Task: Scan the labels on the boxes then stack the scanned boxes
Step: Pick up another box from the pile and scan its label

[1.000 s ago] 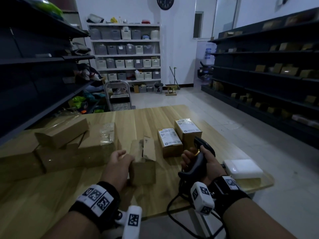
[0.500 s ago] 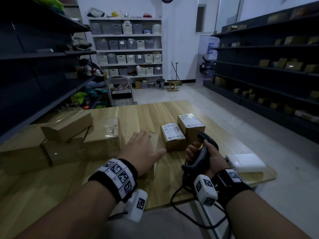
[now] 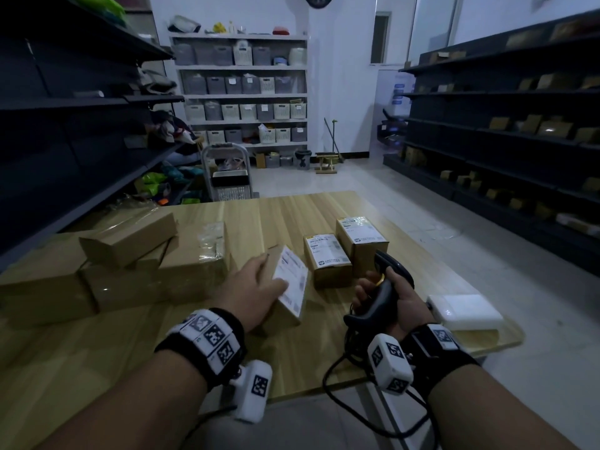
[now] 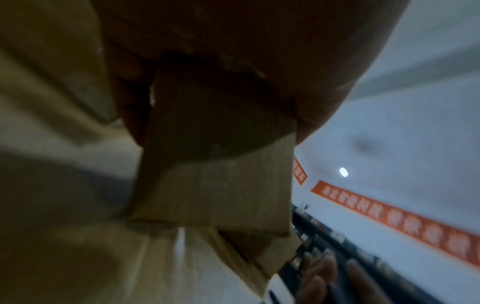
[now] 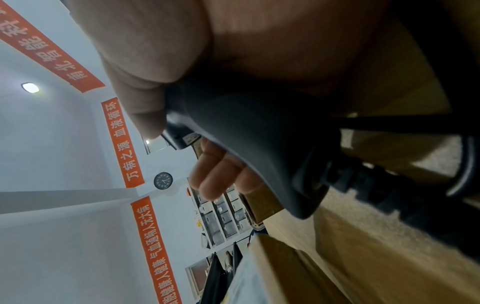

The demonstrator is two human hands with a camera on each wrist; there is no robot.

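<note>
My left hand (image 3: 256, 289) grips a small cardboard box (image 3: 289, 287) near the table's front, tilted on edge so its white label faces right. In the left wrist view the same box (image 4: 215, 174) fills the middle under my palm. My right hand (image 3: 394, 297) holds a black barcode scanner (image 3: 380, 287) by its handle, nose pointing away, just right of the tilted box; the scanner (image 5: 254, 144) shows with fingers curled round it. Two more labelled boxes (image 3: 326, 259) (image 3: 362, 241) lie flat beyond the scanner.
A heap of plain cardboard boxes (image 3: 123, 264) sits on the wooden table (image 3: 259, 216) at the left. A white foam block (image 3: 464, 311) lies near the table's right corner. The scanner cable (image 3: 341, 384) hangs over the front edge. Dark shelving lines both sides.
My left hand went over the small box and tipped it up, so its white label now shows facing right. The right hand with the scanner stayed almost still.
</note>
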